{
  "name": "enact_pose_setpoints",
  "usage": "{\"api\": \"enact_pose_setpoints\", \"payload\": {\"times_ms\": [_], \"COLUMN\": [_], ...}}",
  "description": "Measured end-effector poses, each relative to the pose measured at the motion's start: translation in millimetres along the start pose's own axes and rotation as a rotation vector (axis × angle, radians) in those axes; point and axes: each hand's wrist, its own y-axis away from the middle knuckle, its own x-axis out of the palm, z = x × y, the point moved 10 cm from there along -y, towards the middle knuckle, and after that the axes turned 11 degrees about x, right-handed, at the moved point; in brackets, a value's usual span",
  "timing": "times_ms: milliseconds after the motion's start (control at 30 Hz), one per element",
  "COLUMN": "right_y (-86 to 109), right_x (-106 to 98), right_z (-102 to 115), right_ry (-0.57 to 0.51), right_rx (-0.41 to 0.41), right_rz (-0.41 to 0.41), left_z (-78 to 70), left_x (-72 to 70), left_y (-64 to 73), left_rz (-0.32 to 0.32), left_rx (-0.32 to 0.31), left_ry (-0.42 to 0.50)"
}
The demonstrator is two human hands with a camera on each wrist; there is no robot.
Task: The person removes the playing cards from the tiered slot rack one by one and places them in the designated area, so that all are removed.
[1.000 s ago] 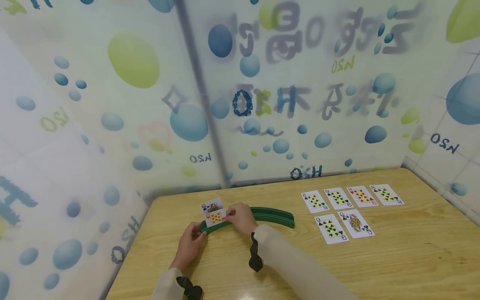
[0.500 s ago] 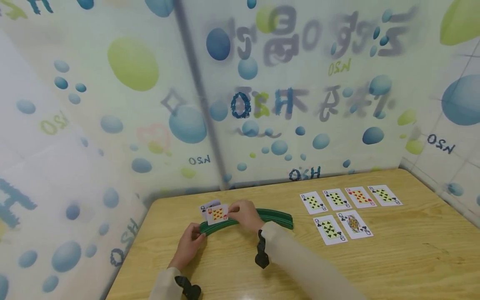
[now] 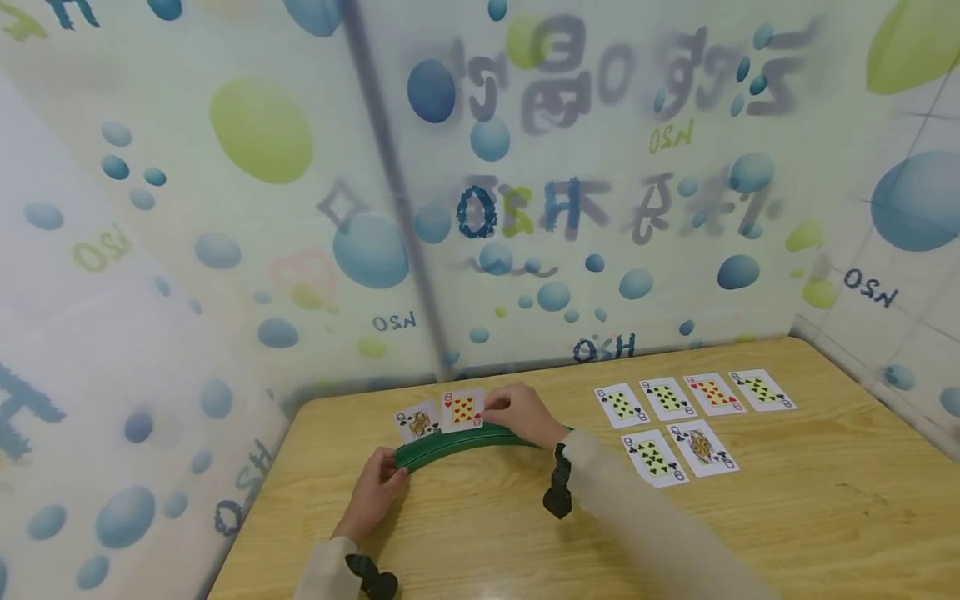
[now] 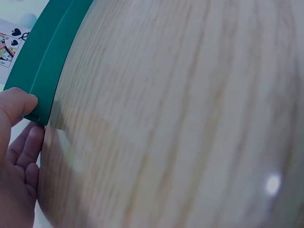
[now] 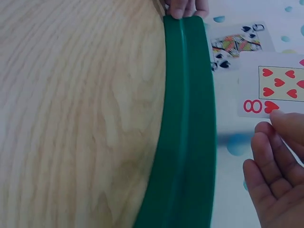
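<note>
My left hand grips the left end of a curved green card holder, thumb on its front face in the left wrist view. A queen of spades stands in the holder near that end, leaning back. My right hand pinches an eight of hearts at its lower right corner between thumb and finger. That card is upright, just right of the queen, and overlaps the holder's back edge in the head view. In the right wrist view the eight's corner lies under my thumb, and the other fingers are curled below.
To the right, face-up cards lie in two rows: several eights and nines, including a red nine, behind, and a nine of clubs and a queen of clubs in front. A patterned curtain wall closes off the table's back edge.
My right hand has lifted the eight of hearts from in front of the queen and carried it to the right, uncovering the queen. The left hand keeps its grip on the holder.
</note>
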Motion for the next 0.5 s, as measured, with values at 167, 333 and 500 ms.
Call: {"api": "enact_pose_setpoints", "payload": {"times_ms": [167,333,500], "right_y": [4.9,15.6,24.2], "right_x": [-24,-48,-70], "right_z": [-4,-9,-18], "right_ry": [-0.019,-0.035,-0.053], "right_rx": [0.031,0.090,0.086], "right_rz": [-0.006,-0.011,-0.023], "left_z": [2.5,7.7,8.5], "left_x": [0.0,1.4,2.4], "left_y": [-0.3,-1.5,-1.1], "left_rz": [0.004,0.007,0.013], "left_rx": [-0.010,-0.028,-0.037], "left_ry": [-0.006,-0.015,-0.010]}}
